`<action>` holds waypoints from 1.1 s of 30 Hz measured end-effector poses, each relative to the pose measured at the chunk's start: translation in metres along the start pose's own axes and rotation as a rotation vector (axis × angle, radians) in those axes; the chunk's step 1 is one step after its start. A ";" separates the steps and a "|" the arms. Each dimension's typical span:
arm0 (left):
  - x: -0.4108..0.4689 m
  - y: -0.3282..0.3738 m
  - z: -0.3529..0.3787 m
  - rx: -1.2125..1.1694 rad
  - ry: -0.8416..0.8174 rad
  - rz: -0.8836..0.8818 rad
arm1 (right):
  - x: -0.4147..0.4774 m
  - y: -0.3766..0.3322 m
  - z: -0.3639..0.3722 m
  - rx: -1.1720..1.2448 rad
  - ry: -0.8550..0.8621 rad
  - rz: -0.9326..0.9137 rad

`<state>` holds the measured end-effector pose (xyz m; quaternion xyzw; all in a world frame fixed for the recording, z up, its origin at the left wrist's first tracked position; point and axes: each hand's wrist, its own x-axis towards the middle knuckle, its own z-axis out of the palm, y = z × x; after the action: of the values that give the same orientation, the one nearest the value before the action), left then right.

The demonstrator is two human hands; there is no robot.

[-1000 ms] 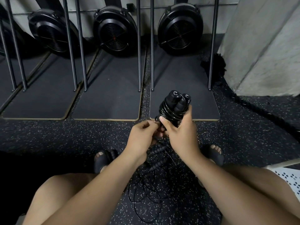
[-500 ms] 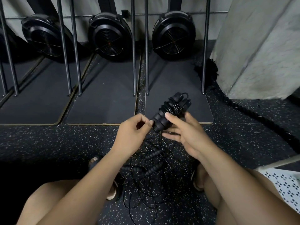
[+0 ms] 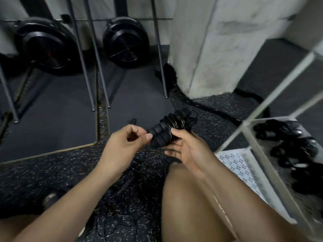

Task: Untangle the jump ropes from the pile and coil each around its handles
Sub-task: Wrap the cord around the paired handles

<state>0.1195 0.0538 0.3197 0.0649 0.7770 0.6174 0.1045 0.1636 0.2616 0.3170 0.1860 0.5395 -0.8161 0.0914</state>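
Coiled jump rope lies across your right hand, with the thumb clamping it from above. Its long axis runs from the handle butts by you up and to the right. Left hand is curled at the butts (whether it pinches anything, cannot tell). White rack stands to the right, so the right hand is nearer.

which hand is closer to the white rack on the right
Right. The right hand, holding the coiled jump rope, is just left of the white rack; the left hand is farther left, beyond the rope.
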 end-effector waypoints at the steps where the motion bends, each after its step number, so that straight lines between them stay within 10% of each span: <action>1: 0.000 0.002 0.009 0.027 -0.052 -0.002 | -0.005 0.003 -0.011 0.021 0.038 0.007; 19: 0.084 -0.038 0.263 0.516 -0.924 -0.205 | -0.037 0.072 -0.207 0.205 0.758 0.084; 33: 0.130 -0.111 0.330 0.597 -1.143 -0.081 | 0.043 0.100 -0.291 0.279 0.951 0.083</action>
<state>0.0765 0.3703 0.1301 0.3806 0.7389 0.2381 0.5025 0.2185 0.4900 0.1137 0.5694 0.3992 -0.7010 -0.1584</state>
